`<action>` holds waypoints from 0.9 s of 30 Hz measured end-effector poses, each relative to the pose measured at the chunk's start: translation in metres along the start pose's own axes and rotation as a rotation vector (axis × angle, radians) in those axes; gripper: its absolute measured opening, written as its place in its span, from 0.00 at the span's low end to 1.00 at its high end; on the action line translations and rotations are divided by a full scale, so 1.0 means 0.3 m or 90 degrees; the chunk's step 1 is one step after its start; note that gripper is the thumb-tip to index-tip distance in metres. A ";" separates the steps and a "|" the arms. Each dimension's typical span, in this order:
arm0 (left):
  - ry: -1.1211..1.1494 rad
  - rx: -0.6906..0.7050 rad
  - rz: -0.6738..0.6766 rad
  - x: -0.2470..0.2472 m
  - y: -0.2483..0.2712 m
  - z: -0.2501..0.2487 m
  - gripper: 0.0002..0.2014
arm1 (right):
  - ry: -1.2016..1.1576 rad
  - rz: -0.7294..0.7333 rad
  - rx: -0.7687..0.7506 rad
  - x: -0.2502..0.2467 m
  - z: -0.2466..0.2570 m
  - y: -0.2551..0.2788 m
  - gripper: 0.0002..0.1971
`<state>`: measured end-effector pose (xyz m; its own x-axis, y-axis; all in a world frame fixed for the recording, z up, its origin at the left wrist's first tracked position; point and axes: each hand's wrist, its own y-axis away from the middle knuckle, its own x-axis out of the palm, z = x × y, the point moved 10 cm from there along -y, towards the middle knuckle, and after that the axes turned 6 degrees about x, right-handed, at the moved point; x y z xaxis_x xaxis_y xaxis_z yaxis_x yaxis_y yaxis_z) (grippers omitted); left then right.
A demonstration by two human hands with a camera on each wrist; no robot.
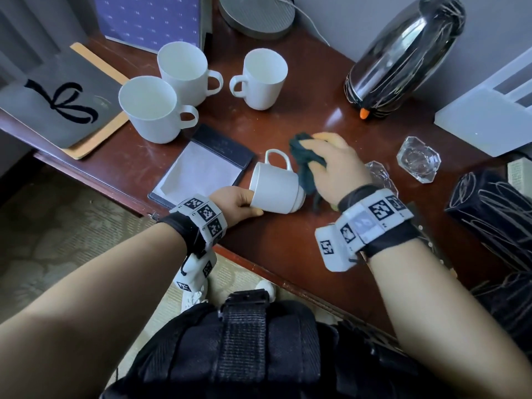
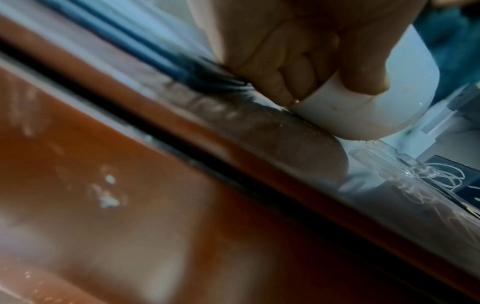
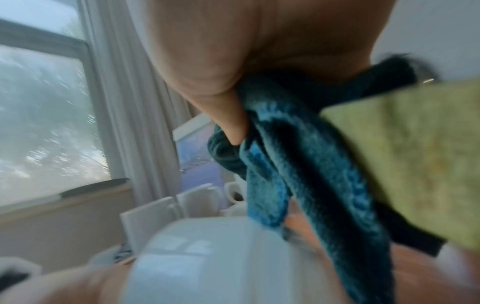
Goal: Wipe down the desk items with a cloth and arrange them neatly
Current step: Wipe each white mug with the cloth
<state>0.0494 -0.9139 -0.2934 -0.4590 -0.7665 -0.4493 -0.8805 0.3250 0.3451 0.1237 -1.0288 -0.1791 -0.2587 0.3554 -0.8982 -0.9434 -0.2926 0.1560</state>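
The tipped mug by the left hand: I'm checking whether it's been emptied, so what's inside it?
The tipped mug opens toward the left hand, whose fingers curl inside the rim. The hand covers the rest of the interior, so any contents cannot be seen.

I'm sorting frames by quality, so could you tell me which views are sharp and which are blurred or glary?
Head view: mostly sharp, wide-angle bending at the edges, window glare on the kettle and desk. Left wrist view: desk edge smeared, only the fingers on the mug fairly clear. Right wrist view: motion-blurred throughout, cloth clearest.
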 end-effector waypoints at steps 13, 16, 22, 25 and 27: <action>0.061 0.039 -0.034 -0.007 -0.024 0.011 0.13 | 0.165 0.153 0.078 0.141 0.031 -0.004 0.26; 0.073 0.039 -0.042 -0.009 -0.022 0.014 0.13 | 0.117 0.140 0.117 0.115 -0.001 0.008 0.25; 0.037 0.059 -0.008 0.012 -0.020 -0.002 0.13 | 0.020 0.188 0.178 0.070 -0.061 0.039 0.23; 0.045 0.059 -0.013 0.014 -0.018 -0.006 0.13 | -0.024 0.116 0.209 -0.020 -0.088 0.068 0.20; 0.063 0.049 -0.024 0.010 -0.019 -0.003 0.13 | -0.086 0.012 0.256 -0.100 -0.134 0.093 0.20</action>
<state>0.0533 -0.9185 -0.2959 -0.4147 -0.8288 -0.3757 -0.9052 0.3336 0.2631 0.1134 -1.0834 -0.1644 -0.2765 0.4737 -0.8361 -0.9371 0.0601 0.3439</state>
